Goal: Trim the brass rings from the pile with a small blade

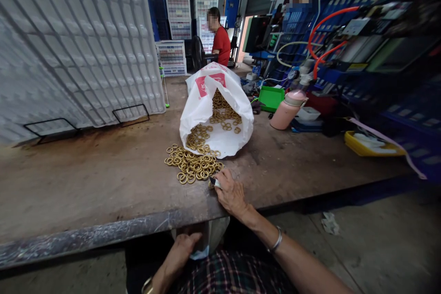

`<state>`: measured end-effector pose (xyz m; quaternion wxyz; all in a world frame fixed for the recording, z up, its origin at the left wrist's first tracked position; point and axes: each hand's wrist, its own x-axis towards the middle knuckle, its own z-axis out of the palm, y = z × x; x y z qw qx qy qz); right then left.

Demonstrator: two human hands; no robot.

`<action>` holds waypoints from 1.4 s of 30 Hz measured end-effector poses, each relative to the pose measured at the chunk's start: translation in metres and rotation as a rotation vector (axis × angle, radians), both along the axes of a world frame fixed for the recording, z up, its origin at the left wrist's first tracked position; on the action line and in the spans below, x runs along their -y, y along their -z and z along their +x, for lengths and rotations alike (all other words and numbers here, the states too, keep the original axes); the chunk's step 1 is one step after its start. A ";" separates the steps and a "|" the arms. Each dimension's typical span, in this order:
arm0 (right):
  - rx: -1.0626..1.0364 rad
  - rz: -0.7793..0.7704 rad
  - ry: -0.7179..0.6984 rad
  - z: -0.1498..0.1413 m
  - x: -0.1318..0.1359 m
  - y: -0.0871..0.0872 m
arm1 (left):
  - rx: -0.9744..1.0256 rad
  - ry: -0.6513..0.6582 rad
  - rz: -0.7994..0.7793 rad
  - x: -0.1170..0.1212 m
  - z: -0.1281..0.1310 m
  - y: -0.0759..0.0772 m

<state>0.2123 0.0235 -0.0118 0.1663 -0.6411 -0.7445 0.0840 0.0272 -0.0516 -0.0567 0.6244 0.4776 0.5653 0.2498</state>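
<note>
My right hand (230, 193) rests on the worn table (103, 183) near its front edge, fingers curled round a small dark tool whose tip pokes out at the left. It touches the near edge of a heap of brass rings (193, 163). More rings spill from a white plastic sack (220, 110) lying open behind the heap. My left hand (181, 250) is below the table edge at my lap, closed on the rim of a pale bag (210, 236) hanging there.
A large white lattice panel (76, 41) leans at the left. A pink flask (287, 109), green tray (271, 98), yellow tray (368, 144) and blue rack with hoses stand at the right. A person in red stands far back among stacked crates.
</note>
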 end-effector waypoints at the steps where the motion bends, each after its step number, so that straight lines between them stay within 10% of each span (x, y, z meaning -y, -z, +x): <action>1: 0.000 0.004 -0.012 0.001 0.000 0.000 | 0.013 0.053 -0.017 0.005 0.002 -0.012; 7: -0.018 0.017 -0.062 0.004 -0.003 0.002 | 0.126 0.153 0.042 0.004 0.013 -0.068; 14: -0.199 0.111 -0.130 0.000 -0.002 0.009 | -0.091 -0.124 0.449 -0.040 0.024 -0.053; 22: -0.206 0.043 -0.134 -0.008 -0.002 0.009 | -0.341 0.077 0.976 -0.070 0.023 -0.036; 33: -0.219 0.032 -0.127 -0.007 -0.005 0.011 | -0.433 0.272 1.039 -0.084 0.022 -0.041; 42: -0.294 0.028 -0.096 -0.005 -0.009 0.008 | -0.106 -0.067 0.577 -0.079 0.028 -0.053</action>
